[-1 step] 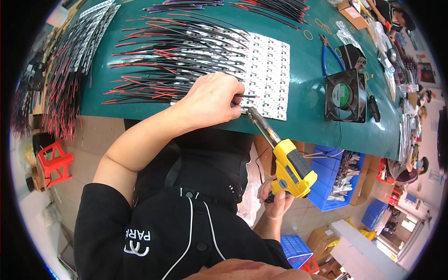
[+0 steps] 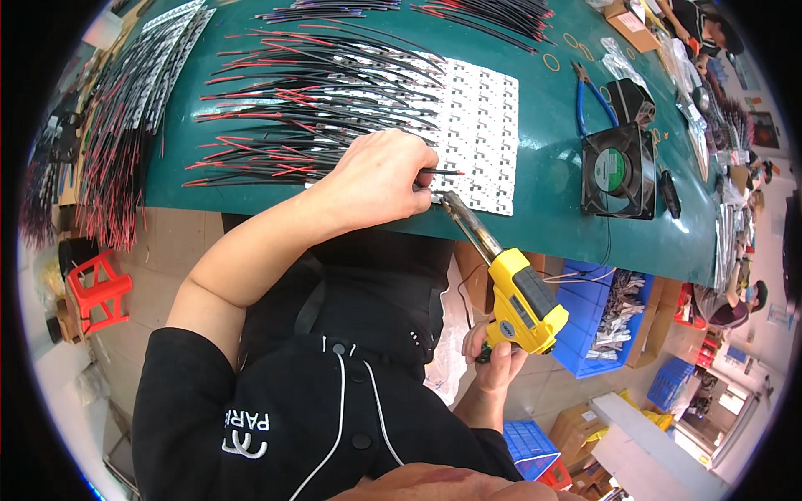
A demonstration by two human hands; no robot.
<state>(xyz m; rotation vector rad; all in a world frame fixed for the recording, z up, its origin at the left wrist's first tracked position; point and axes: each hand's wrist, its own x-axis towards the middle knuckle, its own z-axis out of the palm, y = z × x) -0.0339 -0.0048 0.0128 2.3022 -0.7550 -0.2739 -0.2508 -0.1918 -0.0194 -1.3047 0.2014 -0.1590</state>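
My left hand [image 2: 380, 177] is closed in a pinch around a thin black wire [image 2: 444, 172], whose reddish end sticks out to the right over a white circuit board panel [image 2: 493, 125]. Below and to the right, my right hand [image 2: 494, 363] grips the handle of a yellow soldering gun [image 2: 525, 305]. Its metal tip points up and left, close to my left fingertips at the panel's near edge. Whether the tip touches the board cannot be made out. Rows of black and red wires [image 2: 284, 108] lie across the panel's left part and stick out leftward. My left fingers hide the spot beneath them.
On the green table [image 2: 551, 167] to the right are a black fan [image 2: 618, 171] and blue-handled pliers [image 2: 591, 104]. More wire bundles [image 2: 493, 18] lie at the back. Wired panels [image 2: 138, 100] hang over the left edge. A blue crate [image 2: 585, 326] stands below, right.
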